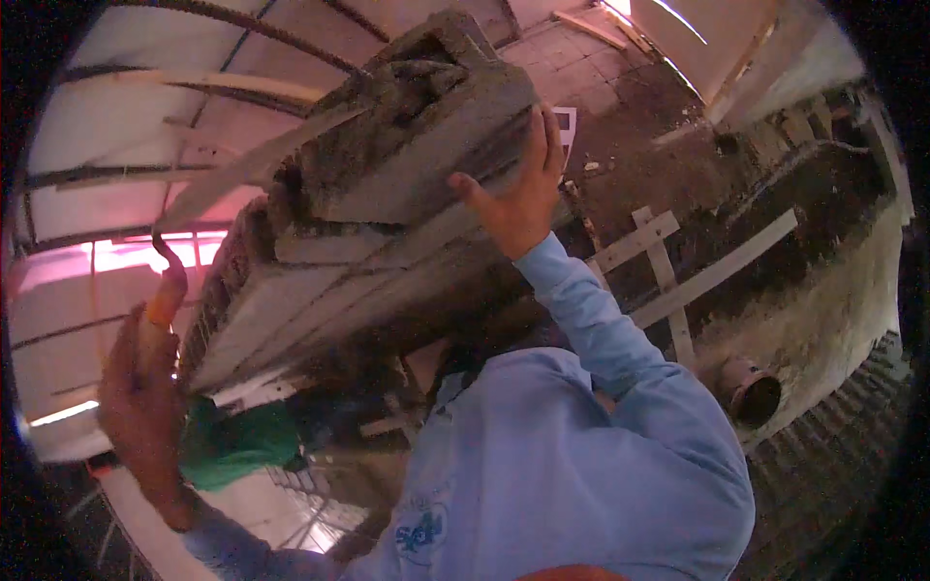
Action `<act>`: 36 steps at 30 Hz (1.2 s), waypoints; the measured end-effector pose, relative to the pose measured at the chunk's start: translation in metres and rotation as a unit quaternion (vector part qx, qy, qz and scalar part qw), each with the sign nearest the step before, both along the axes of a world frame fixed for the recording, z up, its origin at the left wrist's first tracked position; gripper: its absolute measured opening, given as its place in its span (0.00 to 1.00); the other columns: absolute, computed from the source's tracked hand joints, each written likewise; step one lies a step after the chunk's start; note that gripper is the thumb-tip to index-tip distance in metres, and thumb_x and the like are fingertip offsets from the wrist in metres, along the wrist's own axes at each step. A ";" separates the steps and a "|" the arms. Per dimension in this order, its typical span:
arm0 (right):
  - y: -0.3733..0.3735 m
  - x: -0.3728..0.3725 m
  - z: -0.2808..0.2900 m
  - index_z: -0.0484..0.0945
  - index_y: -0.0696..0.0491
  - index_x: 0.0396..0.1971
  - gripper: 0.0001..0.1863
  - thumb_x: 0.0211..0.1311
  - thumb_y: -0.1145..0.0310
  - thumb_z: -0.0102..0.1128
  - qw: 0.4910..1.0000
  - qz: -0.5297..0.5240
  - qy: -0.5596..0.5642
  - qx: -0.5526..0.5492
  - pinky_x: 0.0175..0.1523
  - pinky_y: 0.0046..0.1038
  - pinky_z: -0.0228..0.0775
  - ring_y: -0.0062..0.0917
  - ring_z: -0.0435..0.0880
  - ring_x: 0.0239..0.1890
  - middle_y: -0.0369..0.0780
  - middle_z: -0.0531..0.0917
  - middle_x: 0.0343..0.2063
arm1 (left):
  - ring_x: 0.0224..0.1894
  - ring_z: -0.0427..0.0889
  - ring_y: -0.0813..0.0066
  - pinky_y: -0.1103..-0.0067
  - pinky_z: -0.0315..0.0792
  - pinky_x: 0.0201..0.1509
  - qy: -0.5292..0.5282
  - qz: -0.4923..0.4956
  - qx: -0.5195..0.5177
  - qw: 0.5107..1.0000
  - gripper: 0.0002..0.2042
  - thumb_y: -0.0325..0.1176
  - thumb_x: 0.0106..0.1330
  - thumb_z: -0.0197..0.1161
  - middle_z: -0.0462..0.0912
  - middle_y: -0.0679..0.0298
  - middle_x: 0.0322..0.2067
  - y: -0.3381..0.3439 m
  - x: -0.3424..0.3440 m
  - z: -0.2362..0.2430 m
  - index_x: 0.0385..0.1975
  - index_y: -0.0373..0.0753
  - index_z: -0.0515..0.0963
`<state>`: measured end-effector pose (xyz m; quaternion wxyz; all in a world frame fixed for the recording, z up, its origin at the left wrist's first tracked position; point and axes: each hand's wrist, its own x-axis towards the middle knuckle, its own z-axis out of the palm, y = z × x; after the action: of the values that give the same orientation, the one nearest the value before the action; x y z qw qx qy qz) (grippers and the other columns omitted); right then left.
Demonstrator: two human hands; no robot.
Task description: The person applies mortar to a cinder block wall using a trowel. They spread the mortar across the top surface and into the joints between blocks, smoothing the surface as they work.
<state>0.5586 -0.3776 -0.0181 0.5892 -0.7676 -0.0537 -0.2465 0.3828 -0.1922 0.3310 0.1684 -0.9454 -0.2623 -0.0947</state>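
Gripping the trowel (262, 168) in the curled left hand (140, 402), at 10 o'clock in view, with its long axis from 8 to 2 and its blade pointing to 2, at 1 o'clock from that hand. Resting the right hand (523, 198), spread wide, on the block (417, 174), with the trowel's tip at 10 o'clock from it, near mortar (417, 85), contact impossible to tell.

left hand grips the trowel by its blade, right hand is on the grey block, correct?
Not quite: the head view shows the left hand gripping the trowel by its handle instead. The right hand is on the grey block.
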 end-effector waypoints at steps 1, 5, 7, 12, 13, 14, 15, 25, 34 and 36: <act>-0.002 -0.001 0.004 0.51 0.56 0.70 0.61 0.40 0.48 0.79 1.000 0.014 0.009 0.002 0.72 0.48 0.49 0.51 0.53 0.70 0.53 0.52 0.70 | 0.51 0.82 0.61 0.68 0.73 0.56 0.024 -0.008 0.011 1.000 0.23 0.42 0.66 0.64 0.83 0.52 0.50 -0.012 0.003 0.014 0.58 0.37 0.75; 0.003 -0.012 0.010 0.50 0.57 0.70 0.61 0.40 0.50 0.79 0.997 0.072 -0.008 0.021 0.72 0.47 0.48 0.51 0.52 0.71 0.53 0.51 0.70 | 0.47 0.83 0.55 0.65 0.74 0.52 0.125 -0.020 0.063 0.990 0.22 0.42 0.66 0.64 0.83 0.49 0.47 -0.061 0.040 0.022 0.56 0.38 0.76; -0.014 0.012 0.000 0.50 0.57 0.70 0.61 0.41 0.49 0.78 0.999 0.023 -0.032 0.003 0.72 0.47 0.47 0.51 0.51 0.71 0.53 0.51 0.70 | 0.45 0.84 0.56 0.65 0.74 0.50 0.178 -0.061 0.105 0.977 0.21 0.44 0.67 0.62 0.83 0.49 0.44 -0.065 0.085 0.007 0.55 0.38 0.77; -0.024 0.009 0.005 0.51 0.59 0.70 0.60 0.41 0.51 0.79 0.998 0.050 0.013 -0.020 0.71 0.46 0.51 0.51 0.54 0.70 0.55 0.54 0.68 | 0.39 0.85 0.53 0.65 0.75 0.44 0.054 -0.098 -0.012 0.994 0.19 0.45 0.67 0.60 0.85 0.50 0.38 -0.079 0.068 0.032 0.52 0.41 0.79; -0.026 0.010 0.004 0.52 0.60 0.69 0.60 0.41 0.51 0.79 0.999 0.042 0.006 -0.029 0.70 0.46 0.53 0.51 0.56 0.70 0.55 0.56 0.68 | 0.40 0.84 0.52 0.64 0.75 0.44 0.061 -0.101 -0.048 0.992 0.19 0.45 0.68 0.59 0.85 0.50 0.38 -0.078 0.077 0.032 0.52 0.40 0.78; -0.016 -0.004 0.009 0.52 0.59 0.70 0.60 0.41 0.51 0.79 0.996 0.084 0.000 0.006 0.71 0.47 0.51 0.51 0.55 0.70 0.55 0.55 0.68 | 0.40 0.84 0.52 0.64 0.75 0.44 0.091 -0.043 0.027 0.995 0.19 0.45 0.68 0.58 0.84 0.49 0.38 -0.093 0.063 0.040 0.52 0.40 0.78; -0.012 -0.005 0.010 0.51 0.58 0.70 0.59 0.41 0.51 0.79 0.995 0.099 -0.009 0.025 0.71 0.48 0.50 0.51 0.54 0.70 0.55 0.54 0.69 | 0.40 0.85 0.52 0.64 0.75 0.44 0.120 -0.015 0.087 0.989 0.18 0.45 0.69 0.58 0.84 0.48 0.38 -0.097 0.064 0.040 0.52 0.40 0.77; -0.033 0.011 0.004 0.51 0.56 0.70 0.58 0.42 0.54 0.78 0.998 0.062 -0.002 -0.014 0.71 0.48 0.51 0.52 0.57 0.69 0.53 0.54 0.69 | 0.47 0.83 0.51 0.64 0.74 0.51 0.101 -0.089 0.099 0.986 0.21 0.49 0.70 0.55 0.83 0.47 0.44 -0.073 0.061 0.013 0.55 0.41 0.76; -0.035 0.008 0.014 0.51 0.59 0.70 0.58 0.46 0.51 0.77 0.996 0.084 -0.001 -0.002 0.72 0.47 0.49 0.50 0.53 0.71 0.54 0.54 0.69 | 0.50 0.80 0.48 0.62 0.70 0.56 -0.010 0.109 -0.119 0.987 0.21 0.40 0.71 0.58 0.80 0.46 0.49 -0.035 -0.056 -0.033 0.60 0.40 0.69; -0.032 0.011 0.007 0.50 0.59 0.70 0.57 0.47 0.51 0.76 0.996 0.085 -0.013 -0.002 0.73 0.47 0.48 0.49 0.52 0.72 0.54 0.53 0.69 | 0.48 0.79 0.47 0.63 0.69 0.57 -0.039 0.187 -0.250 0.949 0.20 0.39 0.69 0.60 0.79 0.43 0.44 -0.053 -0.042 -0.051 0.59 0.41 0.69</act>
<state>0.5701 -0.4095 -0.0110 0.6058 -0.7580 -0.1268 -0.2060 0.3403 -0.2449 0.2798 -0.0691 -0.8867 -0.4561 -0.0302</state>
